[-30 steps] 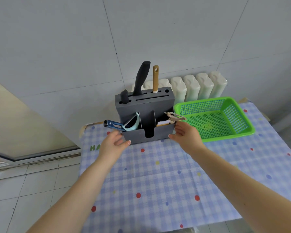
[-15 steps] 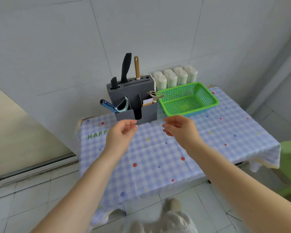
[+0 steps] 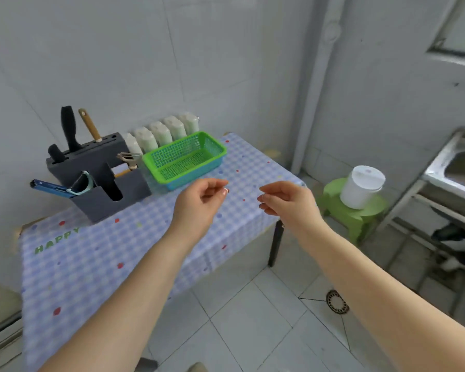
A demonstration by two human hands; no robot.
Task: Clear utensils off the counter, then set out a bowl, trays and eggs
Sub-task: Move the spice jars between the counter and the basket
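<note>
A dark grey utensil holder [image 3: 102, 181] stands at the back left of the table with the blue checked cloth [image 3: 97, 253]. It holds knives [image 3: 68, 127], a blue-handled tool [image 3: 51, 187] and a peeler [image 3: 128, 159]. A green mesh basket [image 3: 184, 159], with nothing in it, sits to the holder's right. My left hand [image 3: 199, 202] hovers over the table's right part, fingers loosely curled, holding nothing. My right hand [image 3: 287, 202] hangs past the table's right edge, also loosely curled and holding nothing.
White bottles [image 3: 161, 134] line the wall behind the basket. A green stool [image 3: 355, 213] with a white lidded tub [image 3: 361, 186] stands on the floor to the right. A metal sink [image 3: 457, 167] is at the far right. A floor drain [image 3: 337, 302] lies below.
Both hands have drawn back from the utensil holder and swung right. My view has turned right, bringing the stool, tub and sink into sight.
</note>
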